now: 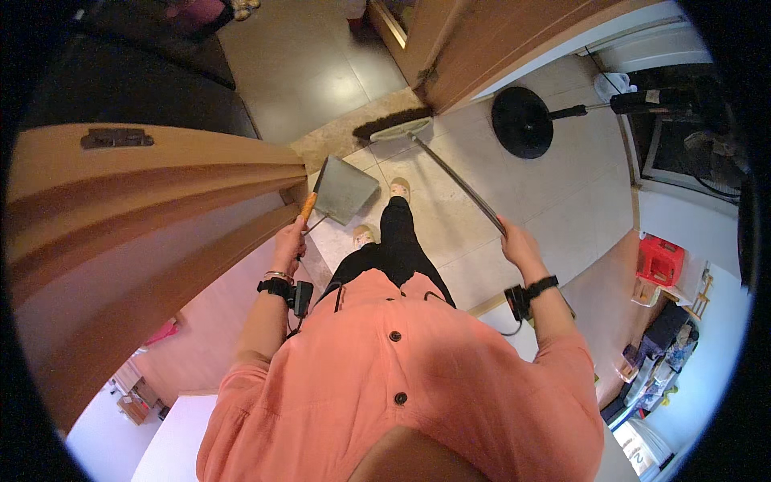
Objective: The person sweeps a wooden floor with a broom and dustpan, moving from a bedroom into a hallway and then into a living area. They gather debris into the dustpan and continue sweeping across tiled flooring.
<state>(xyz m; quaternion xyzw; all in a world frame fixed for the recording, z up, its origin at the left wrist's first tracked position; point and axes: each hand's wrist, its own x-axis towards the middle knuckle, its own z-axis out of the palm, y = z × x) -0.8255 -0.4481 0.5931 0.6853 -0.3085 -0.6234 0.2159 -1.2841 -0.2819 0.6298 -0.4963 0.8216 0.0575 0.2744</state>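
My left hand [291, 244] is closed around the handle of a grey dustpan [346, 190]; an orange section of that handle shows just above the fist. The pan is low near the floor, in front of my left foot and close to the door frame. My right hand [520, 246] grips the long metal pole of a broom [464, 187]. The broom's pale head [402, 129] with dark bristles lies at the doorway, along the stone threshold [331, 134]. Both my feet are on the tiles behind the pan and broom head.
A wooden door frame [241, 175] rises close on my left, and a wooden door panel [518, 36] on the far side. A black round stand base [522, 123] is on the tiles to the right. A red plastic stool [661, 260] is further right.
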